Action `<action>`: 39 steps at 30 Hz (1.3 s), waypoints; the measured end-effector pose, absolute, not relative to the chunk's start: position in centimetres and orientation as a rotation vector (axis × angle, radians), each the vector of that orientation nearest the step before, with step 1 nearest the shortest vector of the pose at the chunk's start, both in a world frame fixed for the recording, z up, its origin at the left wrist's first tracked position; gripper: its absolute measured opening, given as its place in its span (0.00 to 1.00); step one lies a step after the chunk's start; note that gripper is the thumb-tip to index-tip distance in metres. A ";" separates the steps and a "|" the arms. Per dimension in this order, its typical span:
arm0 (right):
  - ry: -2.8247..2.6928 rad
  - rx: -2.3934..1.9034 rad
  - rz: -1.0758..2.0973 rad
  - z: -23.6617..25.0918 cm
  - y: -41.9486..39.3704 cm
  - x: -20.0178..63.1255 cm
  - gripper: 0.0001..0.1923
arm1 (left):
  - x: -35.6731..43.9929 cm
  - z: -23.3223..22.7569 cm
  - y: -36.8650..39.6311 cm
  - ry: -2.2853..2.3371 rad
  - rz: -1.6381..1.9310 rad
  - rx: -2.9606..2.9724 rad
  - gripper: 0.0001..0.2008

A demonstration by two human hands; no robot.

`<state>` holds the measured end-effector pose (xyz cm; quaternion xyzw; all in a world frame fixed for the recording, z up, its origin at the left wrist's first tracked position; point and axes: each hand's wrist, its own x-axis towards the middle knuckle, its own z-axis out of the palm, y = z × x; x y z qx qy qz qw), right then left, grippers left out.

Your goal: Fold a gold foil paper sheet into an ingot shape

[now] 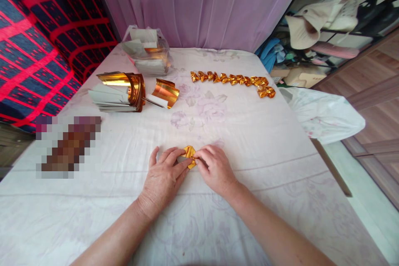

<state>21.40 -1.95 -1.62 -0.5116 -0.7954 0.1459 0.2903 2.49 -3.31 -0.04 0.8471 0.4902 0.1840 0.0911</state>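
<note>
A small piece of gold foil paper (190,152), partly folded and showing some grey backing, lies on the cloth near the middle of the table. My left hand (166,168) presses it down from the left, its fingers stretched over the paper and its thumb at the near edge. From the other side my right hand (215,168) pinches the paper's right edge between thumb and fingers. My fingers hide part of the folds. Farther back on the right, a row of folded gold foil pieces (232,79) stretches across the cloth.
A fanned stack of gold foil sheets (116,95) lies at the left, beside a loose curled sheet (165,91). Behind them stands a clear plastic bag (146,56) of more sheets. A blurred-out patch (70,145) covers something at the left. Shelves (330,35) flank the table's right.
</note>
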 end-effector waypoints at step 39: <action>-2.530 -1.293 -0.010 0.5 -4.4 24.3 0.17 | 2.4 -0.2 -2.8 1.442 0.599 2.381 0.11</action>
